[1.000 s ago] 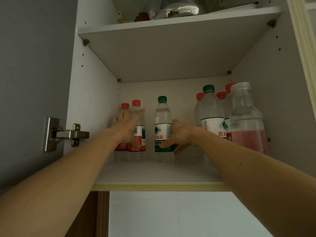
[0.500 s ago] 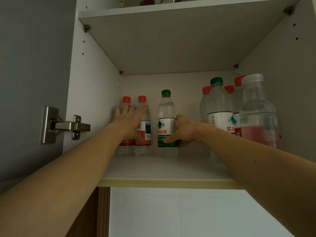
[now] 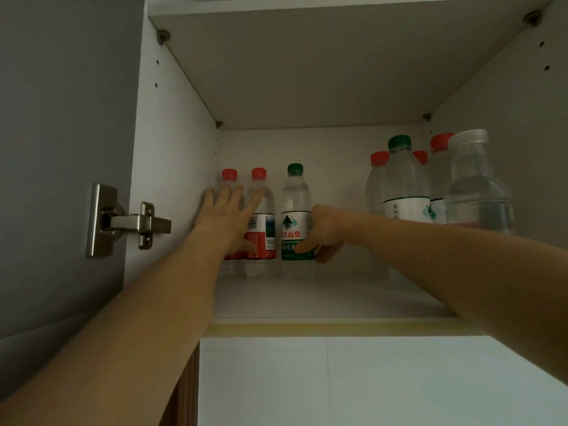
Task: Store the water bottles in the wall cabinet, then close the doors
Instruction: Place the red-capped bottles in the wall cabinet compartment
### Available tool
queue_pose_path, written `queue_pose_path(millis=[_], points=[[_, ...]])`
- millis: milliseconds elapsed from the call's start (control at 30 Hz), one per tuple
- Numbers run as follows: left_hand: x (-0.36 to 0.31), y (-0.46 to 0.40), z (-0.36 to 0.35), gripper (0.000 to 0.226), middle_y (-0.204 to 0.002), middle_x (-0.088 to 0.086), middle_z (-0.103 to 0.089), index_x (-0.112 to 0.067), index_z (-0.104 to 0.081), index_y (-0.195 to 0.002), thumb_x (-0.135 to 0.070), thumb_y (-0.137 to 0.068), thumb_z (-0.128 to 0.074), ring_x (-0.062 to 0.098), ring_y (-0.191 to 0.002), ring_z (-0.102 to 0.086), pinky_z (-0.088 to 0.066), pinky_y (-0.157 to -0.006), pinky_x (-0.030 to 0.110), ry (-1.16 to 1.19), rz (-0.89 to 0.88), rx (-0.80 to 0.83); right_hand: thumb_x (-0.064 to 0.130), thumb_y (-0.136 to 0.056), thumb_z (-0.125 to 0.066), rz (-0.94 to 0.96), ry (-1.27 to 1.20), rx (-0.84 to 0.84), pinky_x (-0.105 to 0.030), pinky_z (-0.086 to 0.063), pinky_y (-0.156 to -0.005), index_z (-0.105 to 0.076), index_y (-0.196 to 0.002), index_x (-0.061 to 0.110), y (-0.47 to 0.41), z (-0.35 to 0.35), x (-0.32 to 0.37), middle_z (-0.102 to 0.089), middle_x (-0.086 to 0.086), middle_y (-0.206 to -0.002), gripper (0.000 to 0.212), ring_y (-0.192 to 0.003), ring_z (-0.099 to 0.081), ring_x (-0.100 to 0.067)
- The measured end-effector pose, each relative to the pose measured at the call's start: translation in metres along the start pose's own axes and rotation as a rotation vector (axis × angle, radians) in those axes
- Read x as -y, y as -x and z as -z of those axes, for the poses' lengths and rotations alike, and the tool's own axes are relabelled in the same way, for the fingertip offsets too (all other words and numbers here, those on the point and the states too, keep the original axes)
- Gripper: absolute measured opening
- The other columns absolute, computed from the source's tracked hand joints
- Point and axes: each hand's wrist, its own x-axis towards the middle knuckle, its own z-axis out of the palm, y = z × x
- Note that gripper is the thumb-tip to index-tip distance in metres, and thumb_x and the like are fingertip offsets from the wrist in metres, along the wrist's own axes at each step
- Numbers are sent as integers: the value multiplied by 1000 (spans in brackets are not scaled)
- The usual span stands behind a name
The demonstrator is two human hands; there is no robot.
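Two red-capped water bottles (image 3: 265,229) stand side by side at the back left of the wall cabinet shelf (image 3: 307,298). My left hand (image 3: 229,216) lies flat against them, fingers straight and spread. Just to their right stands a green-capped bottle (image 3: 295,195) with a green and white label. My right hand (image 3: 325,232) grips its lower half, with the thumb across the label and the fingers curled round its right side. All three bottles are upright.
At the shelf's right stand several more bottles: red-capped ones, a taller green-capped one (image 3: 405,186) and a large clear-capped bottle (image 3: 475,192). A metal hinge (image 3: 123,221) sits on the open grey door (image 3: 61,133) at the left. An upper shelf board (image 3: 307,66) is overhead.
Both hands stay on the same bottles. The view has shifted, so the bottles sit a little higher in the frame and the items on the upper shelf have left it.
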Motion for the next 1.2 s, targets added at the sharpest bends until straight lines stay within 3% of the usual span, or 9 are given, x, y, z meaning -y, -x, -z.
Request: queue_pose_path(millis=[100, 367, 567, 667, 733, 833, 900, 1000, 1200], points=[[1, 0, 0, 124, -163, 19, -11, -26, 19, -156, -73, -78, -65, 41, -149, -14, -23, -117, 58, -6, -1, 14, 12, -83, -81, 4, -22, -2, -45, -64, -72, -62, -101, 14, -7, -5, 1, -67, -10, -95, 26, -85, -70, -28], [-2, -4, -5, 123, -162, 19, -8, -21, 18, -157, -65, -82, -68, 42, -149, -10, -32, -115, 53, 27, -16, 42, 19, -86, -80, 4, 49, -50, -44, -63, -75, -53, -125, 3, -13, -16, 3, -65, -21, -116, 50, -95, -72, -36], [-1, -4, -5, 124, -160, 20, -10, -21, 17, -157, -60, -81, -73, 43, -149, -7, -31, -116, 53, 84, -28, 46, 24, -87, -79, 11, 77, -70, -42, -63, -68, -50, -121, 6, -10, -18, 0, -63, -16, -102, 48, -89, -73, -34], [-2, -4, -5, 122, -160, 18, -10, -25, 15, -156, -58, -81, -74, 43, -149, -6, -31, -116, 53, 135, -30, 38, 29, -87, -79, 31, 138, -97, -35, -60, -58, -47, -105, 12, -6, -13, 3, -58, -9, -90, 40, -79, -69, -28], [-3, -4, -4, 118, -163, 15, -4, -27, 15, -157, -58, -83, -72, 41, -151, 0, -27, -118, 55, 201, -11, 60, 28, -89, -77, 117, 196, -247, -29, -55, -57, -49, -99, 15, 0, -2, 8, -59, -3, -93, 32, -76, -63, -21], [-7, -3, -1, 108, -164, 15, -3, -26, 7, -158, -56, -87, -69, 40, -151, -3, -27, -117, 55, 270, 16, 53, 22, -92, -72, 248, 180, -500, -32, -52, -74, -52, -126, 11, 20, 19, 14, -59, -5, -113, 41, -92, -57, -20], [-11, -1, 6, 100, -163, 14, -7, -24, -5, -158, -54, -87, -69, 37, -149, -9, -30, -116, 54, 351, 31, 19, 20, -93, -68, 333, 143, -574, -33, -53, -81, -53, -133, 11, 43, 31, 14, -60, -7, -118, 43, -100, -58, -20], [-23, -1, 23, 90, -163, 12, -12, -24, -19, -156, -52, -88, -70, 34, -149, -15, -30, -116, 53, 467, 27, -25, 15, -95, -61, 488, 263, -655, -30, -50, -80, -59, -128, 12, 83, 44, 8, -61, -4, -119, 33, -102, -57, -17], [-66, 1, 81, 81, -160, 3, -21, -25, -22, -157, -56, -93, -61, 25, -145, -25, -28, -113, 39, 806, -93, -113, 4, -92, -55, 709, 499, -937, -39, -49, -78, -66, -107, 6, 158, 80, -23, -56, -7, -112, 19, -103, -50, -22]])
